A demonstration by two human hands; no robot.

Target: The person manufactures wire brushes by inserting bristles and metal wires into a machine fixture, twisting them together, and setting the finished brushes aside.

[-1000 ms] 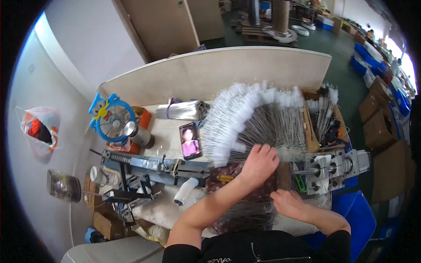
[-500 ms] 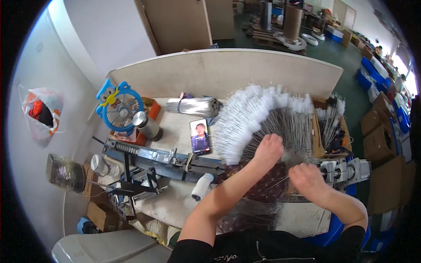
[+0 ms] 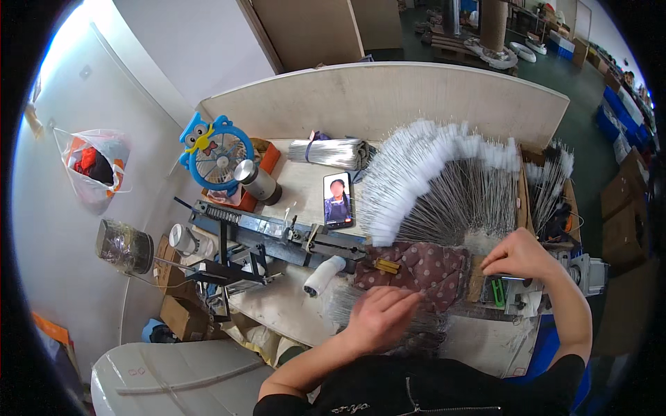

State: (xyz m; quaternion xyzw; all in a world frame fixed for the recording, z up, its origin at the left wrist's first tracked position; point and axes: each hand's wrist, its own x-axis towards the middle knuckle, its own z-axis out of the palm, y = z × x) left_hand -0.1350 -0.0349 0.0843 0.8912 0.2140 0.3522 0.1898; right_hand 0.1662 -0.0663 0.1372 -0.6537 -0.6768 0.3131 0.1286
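Note:
My left hand [image 3: 385, 317] is over a pile of thin metal wires [image 3: 423, 334] near my lap, its fingers curled and pressed together; whatever lies in them is hidden. My right hand [image 3: 519, 256] is closed in a pinch at the metal machine [image 3: 593, 272] on the right, near a green clip-like part [image 3: 497, 292]; what it pinches is too small to make out. Between the hands lies a brown polka-dot cloth pad [image 3: 433, 270] with a small yellow block [image 3: 386, 266] on it. Behind, many white-tufted wire brushes [image 3: 416, 173] are fanned out.
A long dark metal jig [image 3: 277, 232] crosses the table at left, with a white roll [image 3: 324, 275] beside it. Farther back are a phone [image 3: 338, 201], a steel flask [image 3: 257, 182], a blue fan [image 3: 220, 161] and a wrapped wire bundle [image 3: 329, 152]. A box of brushes [image 3: 548, 191] stands right.
My left hand has moved from the fanned brushes toward my lap, baring the cloth pad and yellow block. My right hand has shifted slightly onto the machine. The view has tilted and shifted.

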